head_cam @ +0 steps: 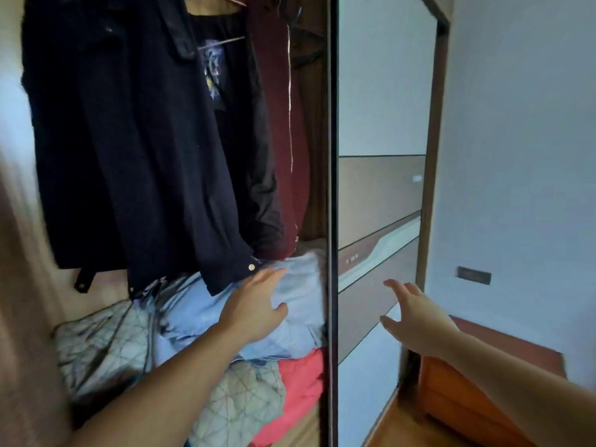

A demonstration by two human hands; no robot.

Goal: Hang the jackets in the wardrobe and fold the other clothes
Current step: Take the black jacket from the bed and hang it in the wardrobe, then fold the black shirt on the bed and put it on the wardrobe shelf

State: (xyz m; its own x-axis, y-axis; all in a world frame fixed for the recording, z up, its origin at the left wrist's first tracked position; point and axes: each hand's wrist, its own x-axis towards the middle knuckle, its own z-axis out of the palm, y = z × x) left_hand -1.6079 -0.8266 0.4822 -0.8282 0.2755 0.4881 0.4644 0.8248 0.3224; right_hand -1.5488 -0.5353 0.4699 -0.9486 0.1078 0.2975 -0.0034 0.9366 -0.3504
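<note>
Your navy jacket (129,150) hangs in the wardrobe (314,130), beside a maroon zip-up jacket (283,124). Below them lies a heap of clothes, a pale blue garment (300,295) on top, a red one (301,388) under it. Your left hand (254,309) rests flat on the blue garment, grip released. Your right hand (416,319) reaches with fingers spread toward the mirrored sliding door (380,156), holding nothing.

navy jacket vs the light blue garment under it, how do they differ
The navy jacket hangs upright from a hanger; the light blue garment lies crumpled on the pile of clothes below. The navy jacket is dark with a gold cuff button; the light blue garment is pale. No hand touches the navy jacket; the left hand rests open on the light blue garment. Both are inside the wardrobe.
</note>
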